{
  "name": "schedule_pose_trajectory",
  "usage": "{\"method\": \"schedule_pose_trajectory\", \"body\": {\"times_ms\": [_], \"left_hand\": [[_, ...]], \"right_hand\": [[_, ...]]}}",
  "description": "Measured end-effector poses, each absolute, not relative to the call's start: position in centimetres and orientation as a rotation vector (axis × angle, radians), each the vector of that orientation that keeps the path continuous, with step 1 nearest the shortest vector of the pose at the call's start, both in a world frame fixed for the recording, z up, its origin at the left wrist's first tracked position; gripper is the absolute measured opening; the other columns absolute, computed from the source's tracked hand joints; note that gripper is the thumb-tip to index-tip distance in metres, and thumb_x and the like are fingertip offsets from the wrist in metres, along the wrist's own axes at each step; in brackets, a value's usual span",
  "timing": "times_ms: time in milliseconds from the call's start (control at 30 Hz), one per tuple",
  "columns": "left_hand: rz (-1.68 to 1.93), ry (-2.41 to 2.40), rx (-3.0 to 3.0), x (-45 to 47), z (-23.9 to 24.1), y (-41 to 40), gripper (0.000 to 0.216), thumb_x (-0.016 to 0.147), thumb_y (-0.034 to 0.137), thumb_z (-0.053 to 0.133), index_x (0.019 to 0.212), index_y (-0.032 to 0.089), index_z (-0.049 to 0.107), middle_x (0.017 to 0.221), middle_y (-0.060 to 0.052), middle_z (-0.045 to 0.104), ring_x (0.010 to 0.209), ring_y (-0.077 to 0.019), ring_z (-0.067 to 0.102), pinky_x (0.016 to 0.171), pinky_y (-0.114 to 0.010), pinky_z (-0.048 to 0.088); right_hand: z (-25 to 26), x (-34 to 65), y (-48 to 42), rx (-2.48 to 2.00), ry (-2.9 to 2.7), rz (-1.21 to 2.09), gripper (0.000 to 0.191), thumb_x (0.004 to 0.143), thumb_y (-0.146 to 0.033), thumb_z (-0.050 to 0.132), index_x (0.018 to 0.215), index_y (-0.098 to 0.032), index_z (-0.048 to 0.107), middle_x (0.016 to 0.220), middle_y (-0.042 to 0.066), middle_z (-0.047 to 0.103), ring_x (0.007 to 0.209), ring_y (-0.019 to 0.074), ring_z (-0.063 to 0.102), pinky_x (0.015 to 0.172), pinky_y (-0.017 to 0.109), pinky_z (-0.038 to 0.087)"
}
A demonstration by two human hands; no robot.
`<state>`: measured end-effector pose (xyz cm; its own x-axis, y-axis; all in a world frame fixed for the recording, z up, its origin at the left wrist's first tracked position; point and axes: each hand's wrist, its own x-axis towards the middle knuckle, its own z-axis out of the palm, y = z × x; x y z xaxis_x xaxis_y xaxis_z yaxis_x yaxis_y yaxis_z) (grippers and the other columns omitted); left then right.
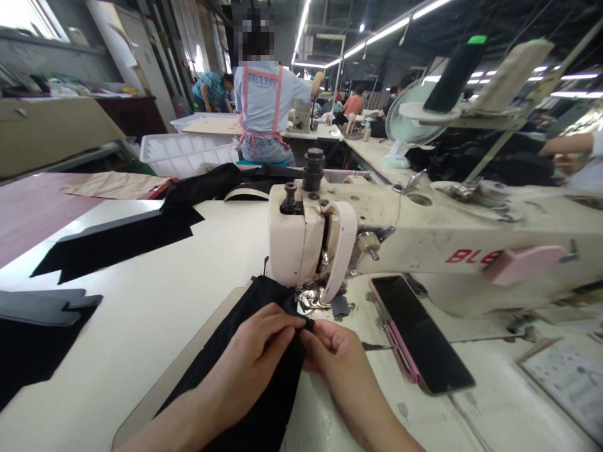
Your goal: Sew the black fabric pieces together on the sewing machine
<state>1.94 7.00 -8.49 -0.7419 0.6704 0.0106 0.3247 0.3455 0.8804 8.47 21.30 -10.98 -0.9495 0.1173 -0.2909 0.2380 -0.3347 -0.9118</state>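
2 hands — left hand (257, 351), right hand (332, 348) — pinch 1 black cloth (264, 402)

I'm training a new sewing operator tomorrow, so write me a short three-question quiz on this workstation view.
1. True or false: both hands pinch the strip of black fabric just in front of the cream industrial sewing machine's presser foot.
2. Which lies on the machine bed to the right of the right hand? A) scissors B) a dark-screened phone in a pink case C) a tape measure
3. Fill in: the left hand rests on top of the ____ fabric.

Key: 1 true; 2 B; 3 black.
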Motion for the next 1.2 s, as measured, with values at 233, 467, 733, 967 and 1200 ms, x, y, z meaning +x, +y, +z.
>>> {"method": "schedule_pose_trajectory", "body": {"times_ms": [233,467,733,967,1200], "left_hand": [[1.049,2.173,1.057,-2.8,-7.4,8.1,0.017,0.084,0.019,0.053,0.093,0.021,0.068,0.069,0.003,0.060,0.061,-0.0112,0.056,0.056,-0.018,0.041],[1.014,2.158,0.921,-3.5,-8.1,8.3,0.011,0.081,0.024,0.054,0.084,0.018,0.063,0.061,0.005,0.054,0.047,-0.0088,0.050,0.043,-0.016,0.037],[0.958,2.361,0.613,-3.1,-8.5,9.1,0.008,0.073,0.019,0.054,0.066,0.017,0.056,0.045,0.006,0.052,0.034,-0.0090,0.050,0.037,-0.016,0.035],[0.911,2.415,0.528,-3.5,-8.1,10.1,0.011,0.071,0.016,0.051,0.065,0.015,0.060,0.033,0.007,0.046,0.028,-0.0084,0.043,0.032,-0.014,0.033],[0.930,2.431,0.510,-3.5,-7.7,10.3,0.017,0.071,0.016,0.052,0.054,0.015,0.056,0.031,0.006,0.045,0.027,-0.0079,0.040,0.032,-0.015,0.031]], "right_hand": [[-11.1,8.1,21.5,0.539,1.936,-2.354,0.028,0.074,-0.045,0.070,0.075,-0.018,0.062,0.058,-0.007,0.046,0.055,0.0111,0.045,0.058,0.026,0.049],[-11.5,8.4,21.2,0.564,2.044,-2.276,0.037,0.075,-0.038,0.066,0.105,-0.017,0.059,0.065,-0.003,0.056,0.058,0.0153,0.055,0.058,0.029,0.049],[-11.8,9.9,19.5,0.549,2.204,-2.002,0.054,0.067,-0.018,0.060,0.121,-0.019,0.061,0.059,-0.008,0.043,0.048,0.0100,0.046,0.047,0.023,0.035],[-10.6,8.3,21.7,0.479,2.146,-1.994,0.052,0.066,-0.013,0.060,0.118,-0.013,0.064,0.051,-0.010,0.044,0.044,0.0089,0.045,0.046,0.021,0.036],[-10.9,8.0,21.8,0.466,2.093,-2.009,0.055,0.067,-0.015,0.062,0.122,-0.012,0.060,0.052,-0.010,0.047,0.045,0.0095,0.048,0.047,0.023,0.045]]}}
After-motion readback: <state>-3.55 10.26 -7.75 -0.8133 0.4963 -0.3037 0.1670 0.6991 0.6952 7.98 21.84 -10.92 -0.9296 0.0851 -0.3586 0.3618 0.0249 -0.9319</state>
